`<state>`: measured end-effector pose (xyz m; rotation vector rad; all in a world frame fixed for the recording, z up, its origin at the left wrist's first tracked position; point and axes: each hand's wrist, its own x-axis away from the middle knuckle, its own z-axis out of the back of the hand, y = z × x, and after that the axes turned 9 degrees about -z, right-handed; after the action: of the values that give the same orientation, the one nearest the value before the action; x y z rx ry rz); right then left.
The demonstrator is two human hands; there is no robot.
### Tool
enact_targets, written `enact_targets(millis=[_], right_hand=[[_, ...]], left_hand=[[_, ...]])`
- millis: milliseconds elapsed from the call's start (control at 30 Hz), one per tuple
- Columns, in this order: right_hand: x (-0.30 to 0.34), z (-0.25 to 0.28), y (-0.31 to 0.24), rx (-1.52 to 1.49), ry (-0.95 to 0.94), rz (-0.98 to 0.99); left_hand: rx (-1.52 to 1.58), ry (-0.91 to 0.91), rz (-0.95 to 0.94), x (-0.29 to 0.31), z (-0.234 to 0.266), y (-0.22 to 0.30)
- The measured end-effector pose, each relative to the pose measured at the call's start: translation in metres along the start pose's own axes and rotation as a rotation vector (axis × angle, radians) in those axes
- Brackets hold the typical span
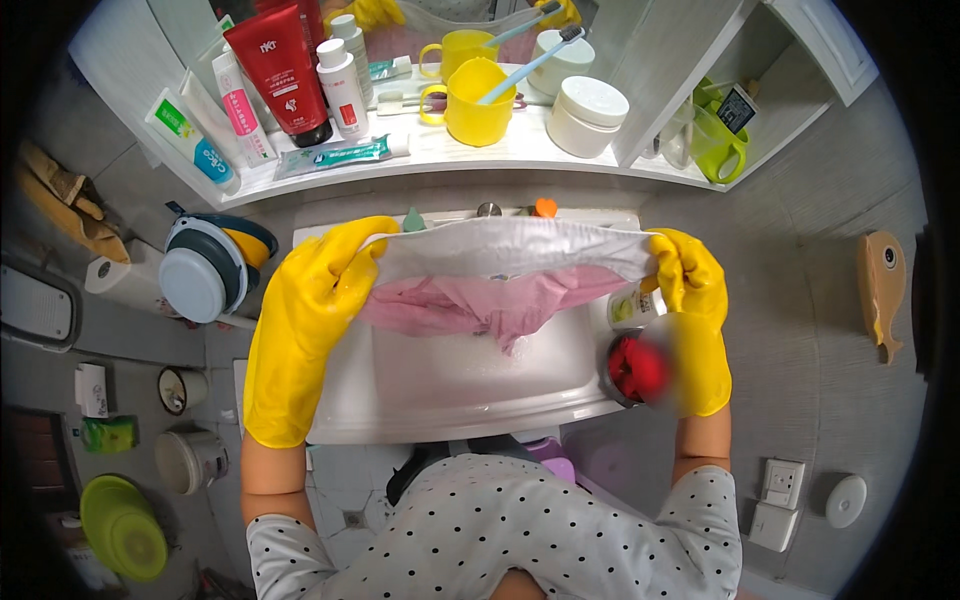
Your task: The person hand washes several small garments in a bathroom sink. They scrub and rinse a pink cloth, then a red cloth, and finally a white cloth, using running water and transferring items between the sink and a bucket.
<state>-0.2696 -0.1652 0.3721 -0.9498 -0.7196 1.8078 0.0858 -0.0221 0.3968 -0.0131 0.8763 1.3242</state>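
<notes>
A wet-looking pink garment with a wide white band [515, 245] is stretched sideways above the white sink [345, 395]. My left hand [335, 270], in a long yellow rubber glove, grips one end of the band. At the other end my right hand [690, 275], gloved the same way, is closed on the band. The pink cloth hangs down in folds between them, over the basin. Behind the band, the faucet is mostly hidden. Beside my right forearm, on the sink's right side, are a white labelled container [633, 308] and a dark bowl holding something red [632, 368], partly blurred.
Above the sink runs a white shelf [440, 160] with tubes, bottles, a yellow cup [478, 105] holding a toothbrush, and a white jar [588, 115]. Folded basins [205, 270] hang at the left wall. A green basin [122, 528] sits lower left; wall sockets [782, 485] are at right.
</notes>
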Motion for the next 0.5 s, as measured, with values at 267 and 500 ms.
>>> enact_targets(millis=[267,500], right_hand=[[-0.012,0.008,-0.016,-0.013,0.171,0.081],[0.018,-0.079,0.086,-0.006,-0.513,-0.361]], left_hand=[[0.120,0.060,0.090,-0.022,0.021,0.008],[-0.042,-0.625,-0.108,0.085,-0.134,-0.061]])
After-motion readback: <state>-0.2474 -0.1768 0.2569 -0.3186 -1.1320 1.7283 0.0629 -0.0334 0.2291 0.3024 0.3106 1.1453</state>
